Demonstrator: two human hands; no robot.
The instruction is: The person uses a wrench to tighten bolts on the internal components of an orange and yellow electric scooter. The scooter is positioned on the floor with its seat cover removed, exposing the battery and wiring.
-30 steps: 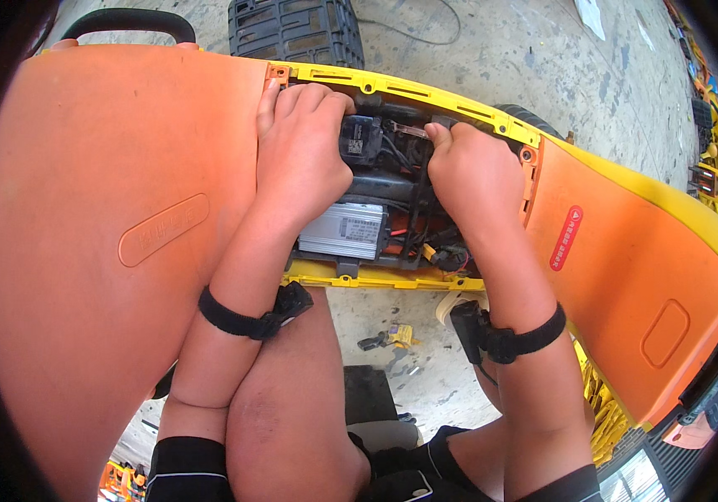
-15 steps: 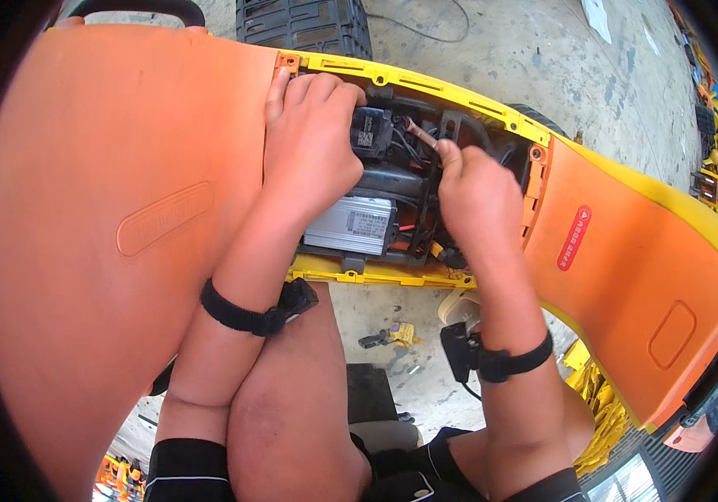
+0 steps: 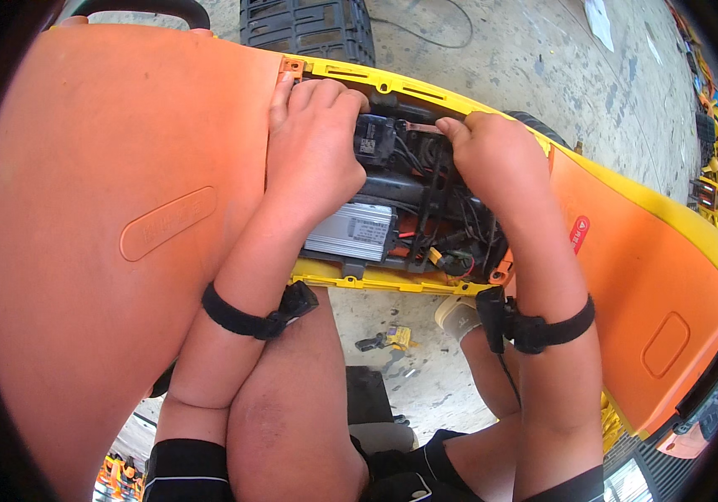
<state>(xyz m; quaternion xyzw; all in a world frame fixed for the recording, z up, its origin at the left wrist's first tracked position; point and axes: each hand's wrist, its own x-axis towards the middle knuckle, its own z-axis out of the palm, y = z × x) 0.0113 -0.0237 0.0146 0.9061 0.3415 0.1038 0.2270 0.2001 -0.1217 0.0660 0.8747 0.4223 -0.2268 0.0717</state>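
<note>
My left hand [image 3: 313,146] lies over the left end of the open bay, its fingers bent down around a black box [image 3: 375,140] with wires at its right side. The fingertips are hidden. My right hand [image 3: 501,155] is closed around a slim metal wrench [image 3: 423,128], which points left with its head at the upper right corner of that box. Nearer to me, a silver finned metal box [image 3: 351,233] with a label sits below the left hand. Dark cables and a yellow connector [image 3: 436,256] lie to its right.
The bay has a yellow frame [image 3: 401,82] along its edges. Large orange body panels [image 3: 83,151] flank it left and right. A black treaded tyre [image 3: 309,33] stands beyond. On the concrete floor lie a small yellow and black object [image 3: 397,337] and a dark cable [image 3: 426,38].
My right hand has moved right and away from me, swinging the wrench from a slant to nearly level. The wrench head stays at the black box. My left hand has barely moved.
</note>
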